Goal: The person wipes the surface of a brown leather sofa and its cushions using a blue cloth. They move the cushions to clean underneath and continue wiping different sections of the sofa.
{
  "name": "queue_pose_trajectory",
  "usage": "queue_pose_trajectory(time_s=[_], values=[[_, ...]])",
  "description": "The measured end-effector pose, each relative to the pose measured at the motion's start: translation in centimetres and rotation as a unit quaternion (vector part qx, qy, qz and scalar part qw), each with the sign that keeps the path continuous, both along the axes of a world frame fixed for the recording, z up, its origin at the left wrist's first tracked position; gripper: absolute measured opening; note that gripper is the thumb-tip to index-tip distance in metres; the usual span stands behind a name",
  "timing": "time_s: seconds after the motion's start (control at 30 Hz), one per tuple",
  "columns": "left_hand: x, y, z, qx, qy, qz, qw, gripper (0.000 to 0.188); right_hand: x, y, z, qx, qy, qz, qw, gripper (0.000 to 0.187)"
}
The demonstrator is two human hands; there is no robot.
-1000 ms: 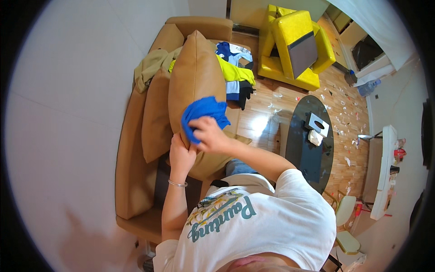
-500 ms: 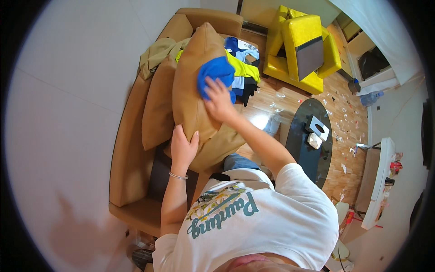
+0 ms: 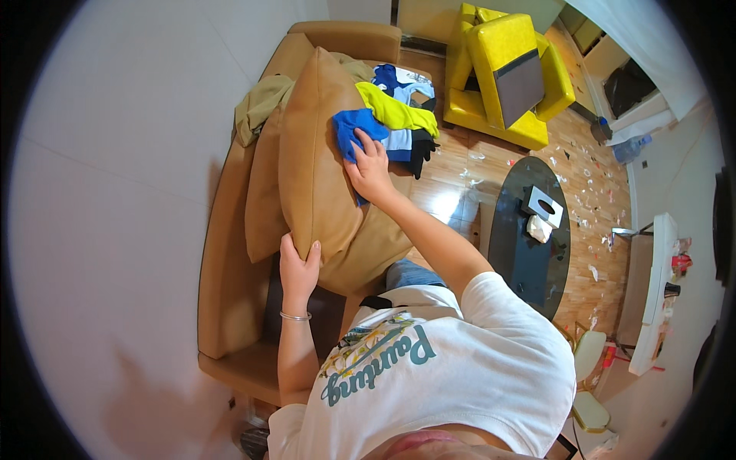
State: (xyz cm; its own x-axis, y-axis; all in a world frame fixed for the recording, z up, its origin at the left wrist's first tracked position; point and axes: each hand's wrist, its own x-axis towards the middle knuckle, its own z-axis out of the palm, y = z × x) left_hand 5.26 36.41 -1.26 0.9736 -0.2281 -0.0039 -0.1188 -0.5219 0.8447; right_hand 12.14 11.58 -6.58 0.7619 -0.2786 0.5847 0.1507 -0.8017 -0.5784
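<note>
A large tan cushion (image 3: 314,146) stands on edge on the sofa. Its lower corner is gripped in my left hand (image 3: 299,270), thumb on one side and fingers on the other. A crumpled blue cloth (image 3: 353,126) lies against the cushion's right face, with the fingers of my right hand (image 3: 371,170) curled on it. Another tan cushion (image 3: 263,203) leans behind the first, on the sofa back side. Beyond the blue cloth, a yellow-green garment (image 3: 395,110), a light blue one (image 3: 399,142) and a black one (image 3: 422,149) are heaped.
The brown sofa (image 3: 218,291) runs along the wall at left. A yellow armchair (image 3: 502,34) with a stacked cushion piece stands at the far right. An oval dark table (image 3: 529,261) holds a tissue box (image 3: 543,204). White scraps litter the wooden floor (image 3: 586,192).
My right hand has moved slightly lower on the cushion's side, and the blue cloth has bunched up under it. My left hand keeps its hold on the corner, and the cushion has shifted slightly left.
</note>
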Motion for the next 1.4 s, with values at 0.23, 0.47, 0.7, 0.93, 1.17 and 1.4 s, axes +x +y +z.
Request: queue_pose_trajectory(time_s=[0.23, 0.47, 0.7, 0.93, 1.17, 1.4], values=[[1.3, 0.2, -1.2, 0.02, -0.064, 0.062, 0.996, 0.044, -7.5, 8.5, 2.6, -0.03, 0.037, 0.16, 0.986, 0.05], [0.5, 2.5, -0.7, -0.007, -0.003, 0.05, 0.999, 0.041, -4.9, 5.0, 0.6, -0.13, 0.006, 0.21, 0.969, 0.039], [0.1, 2.8, 0.0, -0.026, 0.013, 0.073, 0.997, 0.054, 2.5, 2.0, -0.9, 0.099, 0.031, -0.088, 0.991, 0.049], [1.1, 4.3, 1.0, 0.06, -0.092, 0.059, 0.992, 0.072, -7.7, 13.0, -0.1, 0.01, 0.01, 0.179, 0.984, 0.05], [1.3, 5.3, 1.9, 0.107, -0.019, 0.066, 0.992, 0.063, -1.9, 8.8, -1.6, 0.008, -0.03, 0.02, 0.999, 0.046], [0.9, 4.9, 2.4, 0.326, -0.267, 0.075, 0.904, 0.056, -1.3, 9.0, -1.9, 0.069, -0.111, 0.023, 0.991, 0.038]])
